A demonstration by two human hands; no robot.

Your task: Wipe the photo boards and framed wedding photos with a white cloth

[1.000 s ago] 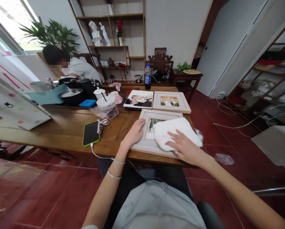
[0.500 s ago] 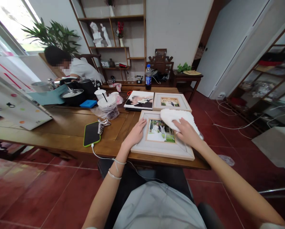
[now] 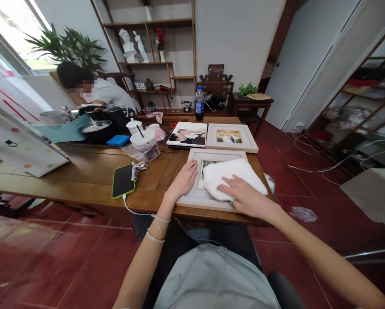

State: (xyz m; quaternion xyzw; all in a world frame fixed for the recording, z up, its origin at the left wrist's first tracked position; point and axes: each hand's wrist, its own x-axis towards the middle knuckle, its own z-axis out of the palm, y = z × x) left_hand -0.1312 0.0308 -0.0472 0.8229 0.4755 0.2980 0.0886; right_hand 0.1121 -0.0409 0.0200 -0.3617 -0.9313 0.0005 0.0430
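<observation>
Pale wooden rectangular picture frame (image 3: 198, 196) appears mid-wipe, how much remains unclear: left hand (image 3: 184, 178) lies flat on its edge, right hand (image 3: 241, 192) splayed atop fluffy white cloth (image 3: 226, 170).

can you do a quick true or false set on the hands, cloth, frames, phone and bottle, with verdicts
1. The right hand lies on a white cloth. True.
2. The left hand holds the phone. False: it rests on the left side of the near picture frame.
3. A cable is plugged into the phone. True.
4. The cloth hides the near frame completely. False: its left side shows.
5. Another frame lies beyond the near one. True.
6. The bottle stands on the floor. False: it stands on the table.
</observation>
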